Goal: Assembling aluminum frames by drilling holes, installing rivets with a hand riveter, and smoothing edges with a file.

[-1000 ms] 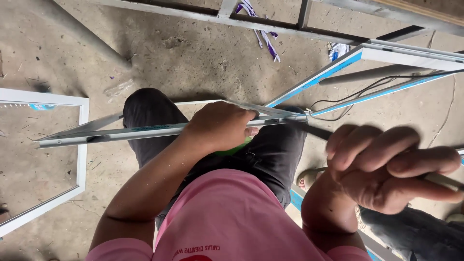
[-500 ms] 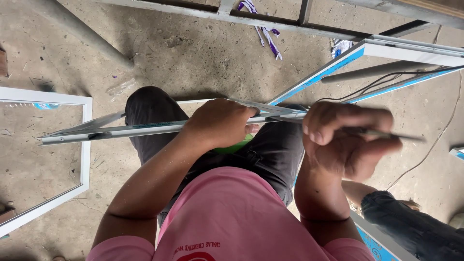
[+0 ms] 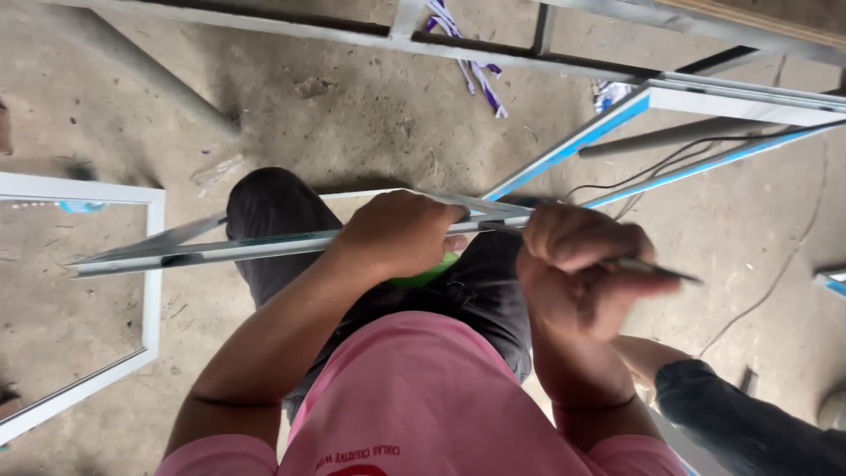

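A long grey aluminium frame piece (image 3: 220, 249) lies across my raised knee, its left end pointing left. My left hand (image 3: 401, 234) is closed around its middle. My right hand (image 3: 577, 278) is clenched just right of the frame's corner, holding a thin dark metal tool (image 3: 656, 269) whose tip points right. A green object (image 3: 432, 271) shows under my left hand, mostly hidden. I wear a pink shirt and dark trousers.
A white window frame (image 3: 152, 291) lies on the concrete floor at left. Blue-taped frames (image 3: 617, 119) and a black cable (image 3: 670, 163) lie at upper right. Grey bars cross the top. Another person's dark-clad leg (image 3: 740, 414) is at lower right.
My right hand has closed into a fist and moved left toward the frame, now gripping the thin tool. My left hand has stayed on the frame piece.
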